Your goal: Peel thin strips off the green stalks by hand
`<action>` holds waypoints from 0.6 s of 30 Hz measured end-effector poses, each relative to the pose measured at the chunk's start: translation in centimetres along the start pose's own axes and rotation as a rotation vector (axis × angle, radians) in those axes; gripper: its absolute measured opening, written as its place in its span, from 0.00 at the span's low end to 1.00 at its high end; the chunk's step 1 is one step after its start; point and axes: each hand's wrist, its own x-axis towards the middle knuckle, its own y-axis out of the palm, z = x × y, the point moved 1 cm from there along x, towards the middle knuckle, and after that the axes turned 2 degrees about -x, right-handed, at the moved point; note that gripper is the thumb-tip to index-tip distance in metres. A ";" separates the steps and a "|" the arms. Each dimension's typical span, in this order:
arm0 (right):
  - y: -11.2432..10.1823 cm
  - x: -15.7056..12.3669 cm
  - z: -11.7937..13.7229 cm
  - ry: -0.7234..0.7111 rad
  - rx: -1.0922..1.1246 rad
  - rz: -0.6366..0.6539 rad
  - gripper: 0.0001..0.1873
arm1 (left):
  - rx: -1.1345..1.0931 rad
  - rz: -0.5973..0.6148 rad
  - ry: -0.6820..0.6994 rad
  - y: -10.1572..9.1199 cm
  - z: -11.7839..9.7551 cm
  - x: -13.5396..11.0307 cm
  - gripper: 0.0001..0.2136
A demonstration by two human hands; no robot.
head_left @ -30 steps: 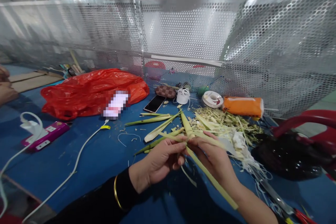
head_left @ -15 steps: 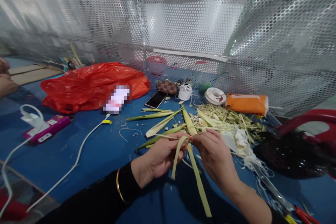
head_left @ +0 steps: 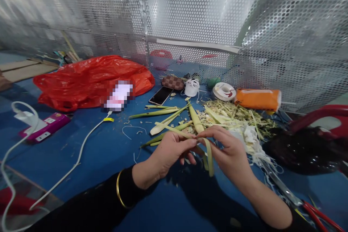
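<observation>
My left hand (head_left: 171, 152) is closed, with thumb and forefinger pinching pale green leaf strips (head_left: 209, 159). One strip end sticks out to the upper left over the knuckles; another bends over and hangs down between the hands. My right hand (head_left: 228, 148) pinches the same strips from the other side, its fingertips meeting those of the left. The exact crossing of the strips is hidden by the fingers. Just beyond the hands lie a pale green husk (head_left: 195, 117) and several longer green leaf pieces (head_left: 156, 112) on the blue table (head_left: 103, 174).
Shredded plant scraps (head_left: 239, 116) pile up at the right, with red-handled scissors (head_left: 307, 206) and a black plastic bag (head_left: 301, 150). A red plastic bag (head_left: 92, 79), a dark phone (head_left: 161, 95), a lit phone, a purple power strip (head_left: 45, 127) and a tape roll (head_left: 224, 91) lie around.
The strips have been turned: one end now points to the upper left, and the long end hanging toward me is folded shorter beside my right fingers. The camera view has tilted downward.
</observation>
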 end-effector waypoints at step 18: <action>-0.4 0.2 -1.8 0.408 0.341 -0.300 0.11 | -0.058 0.005 -0.135 -0.1 -0.2 0.1 0.15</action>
